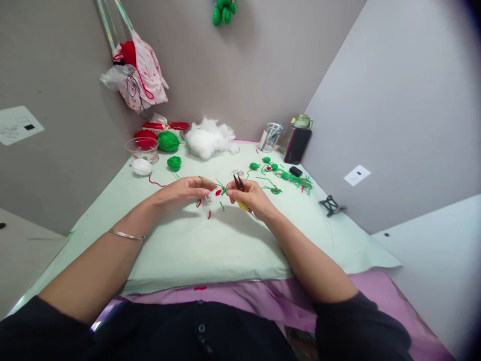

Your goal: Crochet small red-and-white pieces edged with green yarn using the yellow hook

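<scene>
My right hand [251, 196] is closed around a pair of yarn snips [239, 183], dark blades up and yellow handle below the palm. Its thumb and forefinger also pinch the edge of a small crocheted piece [219, 192] in red, green and white. Left of it, my left hand [190, 189] has thumb and fingers pressed together on thin yarn ends [207, 197] of the piece; exactly which strands is too small to tell. Short red and green yarn clippings [209, 214] lie on the cloth beneath.
White stuffing [210, 139] sits at the back. Green [168, 142], red and white yarn balls and a plastic tub [142, 150] stand left. Small green crocheted pieces [287, 175] and yarn tangles lie right, near a phone [298, 145] and pen cup [269, 138]. A bag [148, 70] hangs above.
</scene>
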Tool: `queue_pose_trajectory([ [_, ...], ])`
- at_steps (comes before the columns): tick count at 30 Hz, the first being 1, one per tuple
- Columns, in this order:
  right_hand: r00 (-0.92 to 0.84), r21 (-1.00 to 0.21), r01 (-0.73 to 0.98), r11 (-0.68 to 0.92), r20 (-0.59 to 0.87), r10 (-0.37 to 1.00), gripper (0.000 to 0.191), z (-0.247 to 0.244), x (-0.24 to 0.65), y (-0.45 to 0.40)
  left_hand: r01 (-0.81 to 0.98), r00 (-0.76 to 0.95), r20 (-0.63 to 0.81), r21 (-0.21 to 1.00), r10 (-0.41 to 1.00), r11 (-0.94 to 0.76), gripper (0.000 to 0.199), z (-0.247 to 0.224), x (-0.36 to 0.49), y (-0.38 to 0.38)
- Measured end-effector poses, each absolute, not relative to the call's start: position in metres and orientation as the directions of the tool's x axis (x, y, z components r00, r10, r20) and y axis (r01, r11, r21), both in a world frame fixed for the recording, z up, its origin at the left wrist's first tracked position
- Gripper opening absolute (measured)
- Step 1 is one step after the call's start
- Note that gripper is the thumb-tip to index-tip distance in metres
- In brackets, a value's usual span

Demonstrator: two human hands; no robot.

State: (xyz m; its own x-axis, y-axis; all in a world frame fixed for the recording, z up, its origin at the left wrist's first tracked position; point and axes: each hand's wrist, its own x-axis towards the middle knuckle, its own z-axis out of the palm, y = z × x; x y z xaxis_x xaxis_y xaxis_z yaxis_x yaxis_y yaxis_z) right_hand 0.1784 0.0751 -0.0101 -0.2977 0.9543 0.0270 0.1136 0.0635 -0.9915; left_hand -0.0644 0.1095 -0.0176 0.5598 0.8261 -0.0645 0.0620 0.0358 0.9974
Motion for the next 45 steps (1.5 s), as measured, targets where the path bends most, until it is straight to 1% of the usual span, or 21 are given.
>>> queue_pose_trajectory([
  [3, -0.297, -0.993, 0.103, 0.054, 0.021, 0.955, 0.034, -0.012, 0.179, 0.076, 0.152, 0.559, -0.111, 0.988, 0.822, 0.03, 0.043, -0.007, -0.088, 0.119],
  [5, -0.291, -0.994, 0.096, 0.051, 0.021, 0.957, 0.033, -0.013, 0.179, 0.077, 0.231, 0.468, -0.107, 0.973, 0.877, -0.005, 0.042, -0.007, -0.099, 0.127],
  [7, -0.28, -0.995, 0.088, 0.053, 0.026, 0.96, 0.034, -0.013, 0.179, 0.077, 0.299, 0.306, -0.025, 0.952, 0.952, -0.071, 0.038, -0.012, -0.102, 0.132],
  [9, -0.269, -0.995, 0.082, 0.058, 0.034, 0.963, 0.034, -0.014, 0.179, 0.077, 0.327, 0.158, 0.107, 0.932, 0.982, -0.154, 0.031, -0.018, -0.096, 0.133],
  [11, -0.262, -0.995, 0.078, 0.063, 0.041, 0.964, 0.034, -0.014, 0.178, 0.077, 0.324, 0.082, 0.225, 0.915, 0.971, -0.24, 0.029, -0.022, -0.084, 0.129],
  [12, -0.262, -0.995, 0.077, 0.065, 0.043, 0.964, 0.034, -0.014, 0.178, 0.077, 0.312, 0.077, 0.264, 0.909, 0.961, -0.275, 0.03, -0.022, -0.077, 0.124],
  [14, -0.268, -0.995, 0.076, 0.068, 0.045, 0.962, 0.034, -0.014, 0.178, 0.076, 0.269, 0.137, 0.292, 0.909, 0.946, -0.319, 0.033, -0.023, -0.064, 0.114],
  [16, -0.278, -0.995, 0.076, 0.069, 0.045, 0.96, 0.035, -0.013, 0.177, 0.076, 0.212, 0.244, 0.265, 0.924, 0.933, -0.318, 0.038, -0.023, -0.053, 0.104],
  [18, -0.284, -0.994, 0.078, 0.071, 0.046, 0.958, 0.036, -0.012, 0.176, 0.076, 0.168, 0.304, 0.237, 0.94, 0.923, -0.297, 0.042, -0.024, -0.046, 0.097],
  [23, -0.291, -0.991, 0.096, 0.093, 0.061, 0.955, 0.037, -0.012, 0.175, 0.074, 0.071, 0.344, 0.187, 0.972, 0.92, -0.224, 0.047, -0.028, -0.04, 0.093],
  [27, -0.306, -0.986, 0.106, 0.125, 0.087, 0.948, 0.037, -0.016, 0.172, 0.074, -0.005, 0.406, 0.118, 0.992, 0.906, -0.126, 0.051, -0.031, -0.035, 0.091],
  [29, -0.316, -0.985, 0.103, 0.138, 0.099, 0.943, 0.038, -0.019, 0.17, 0.075, -0.031, 0.4, 0.104, 0.994, 0.911, -0.1, 0.051, -0.033, -0.032, 0.09],
  [35, -0.321, -0.981, 0.092, 0.173, 0.136, 0.937, 0.043, -0.027, 0.164, 0.077, -0.065, 0.317, 0.135, 0.991, 0.939, -0.12, 0.048, -0.039, -0.029, 0.086],
  [39, -0.307, -0.968, 0.125, 0.217, 0.17, 0.937, 0.037, -0.029, 0.162, 0.077, -0.068, 0.319, 0.152, 0.988, 0.936, -0.138, 0.047, -0.038, -0.029, 0.086],
  [42, -0.293, -0.96, 0.15, 0.236, 0.185, 0.938, 0.028, -0.028, 0.163, 0.076, -0.054, 0.36, 0.138, 0.99, 0.923, -0.127, 0.049, -0.035, -0.033, 0.09],
  [45, -0.304, -0.961, 0.16, 0.227, 0.171, 0.937, 0.026, -0.024, 0.166, 0.075, -0.02, 0.462, 0.088, 0.996, 0.883, -0.088, 0.047, -0.032, -0.039, 0.094],
])
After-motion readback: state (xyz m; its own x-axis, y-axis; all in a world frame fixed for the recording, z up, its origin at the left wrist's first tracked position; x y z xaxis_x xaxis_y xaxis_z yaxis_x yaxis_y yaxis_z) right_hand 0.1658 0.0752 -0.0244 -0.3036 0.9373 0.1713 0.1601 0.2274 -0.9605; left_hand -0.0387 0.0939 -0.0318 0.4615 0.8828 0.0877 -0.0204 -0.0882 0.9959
